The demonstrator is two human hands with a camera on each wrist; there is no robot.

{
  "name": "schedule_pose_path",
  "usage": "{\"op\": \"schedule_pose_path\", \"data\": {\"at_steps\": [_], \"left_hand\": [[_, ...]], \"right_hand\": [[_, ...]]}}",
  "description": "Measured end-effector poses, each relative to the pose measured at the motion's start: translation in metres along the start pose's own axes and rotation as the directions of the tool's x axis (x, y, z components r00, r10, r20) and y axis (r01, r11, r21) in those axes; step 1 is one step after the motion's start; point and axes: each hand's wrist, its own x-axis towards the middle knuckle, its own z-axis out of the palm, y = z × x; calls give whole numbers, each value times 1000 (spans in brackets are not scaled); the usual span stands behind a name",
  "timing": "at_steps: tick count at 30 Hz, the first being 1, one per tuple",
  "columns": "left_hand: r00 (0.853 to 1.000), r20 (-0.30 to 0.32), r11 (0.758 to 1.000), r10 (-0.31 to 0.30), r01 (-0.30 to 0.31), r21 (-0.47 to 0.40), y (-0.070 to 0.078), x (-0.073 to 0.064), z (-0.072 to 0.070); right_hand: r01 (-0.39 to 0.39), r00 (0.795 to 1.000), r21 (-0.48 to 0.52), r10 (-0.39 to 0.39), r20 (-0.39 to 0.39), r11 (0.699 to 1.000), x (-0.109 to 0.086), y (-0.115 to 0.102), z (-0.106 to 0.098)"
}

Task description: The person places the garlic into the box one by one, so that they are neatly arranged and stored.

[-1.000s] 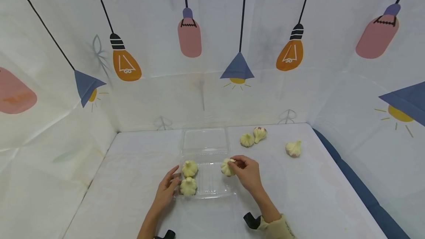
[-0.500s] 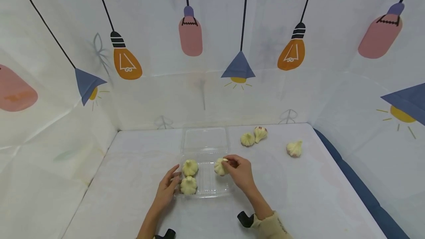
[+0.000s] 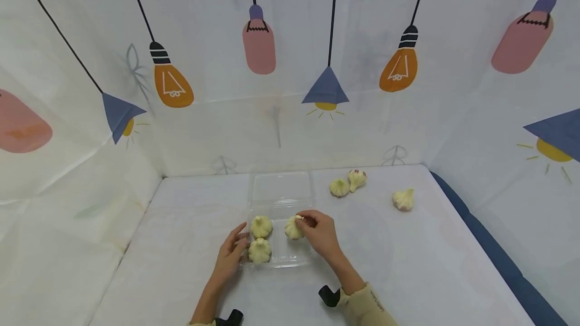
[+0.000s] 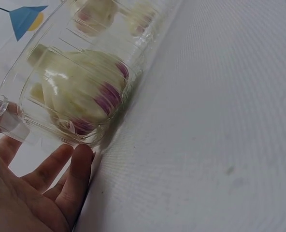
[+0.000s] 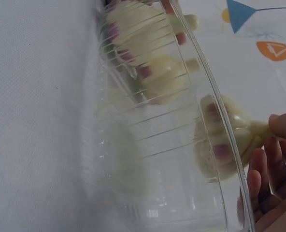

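A clear plastic clamshell box (image 3: 290,261) lies on the table with its lid (image 3: 282,187) folded back. Two garlic bulbs, one behind (image 3: 261,226) the other (image 3: 260,250), sit along its left side. My right hand (image 3: 319,233) pinches a third garlic bulb (image 3: 292,229) by its stem, over the right part of the box. Through the clear wall in the right wrist view, this held bulb (image 5: 222,137) shows purple patches, its stem toward my fingertips. My left hand (image 3: 230,253) rests at the box's left wall, fingers extended; in the left wrist view its fingertips (image 4: 80,159) touch the plastic.
Two garlic bulbs, a left one (image 3: 339,187) and a purple-streaked one (image 3: 357,179), lie at the table's back, right of the lid. Another bulb (image 3: 403,199) lies farther right. A white sheet printed with lamps (image 3: 290,130) hangs behind the white table (image 3: 408,265).
My right hand has carried its garlic bulb leftward, from the box's right edge to over its inside. The left hand stays at the left wall.
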Motion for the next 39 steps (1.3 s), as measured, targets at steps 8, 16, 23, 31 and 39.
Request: {"op": "schedule_pose_path", "data": {"at_steps": [8,16,23,31,39], "left_hand": [[1000,-11,1000,-4,4,13,-3,1,2],[1000,-21,1000,18,-18,18,-4,3,2],[1000,-16,1000,22,-21,20,-3,3,2],[999,-17,999,27,-27,26,-2,5,2],[999,-16,999,36,-35,23,-3,2,1]], "right_hand": [[15,1000,-21,-14,17,1000,2,4,8],[34,999,-18,-33,21,999,3,4,13],[37,999,-37,-36,30,999,5,7,19],[33,999,-40,-31,36,999,7,9,25],[32,998,-25,-31,54,999,4,9,31]]}}
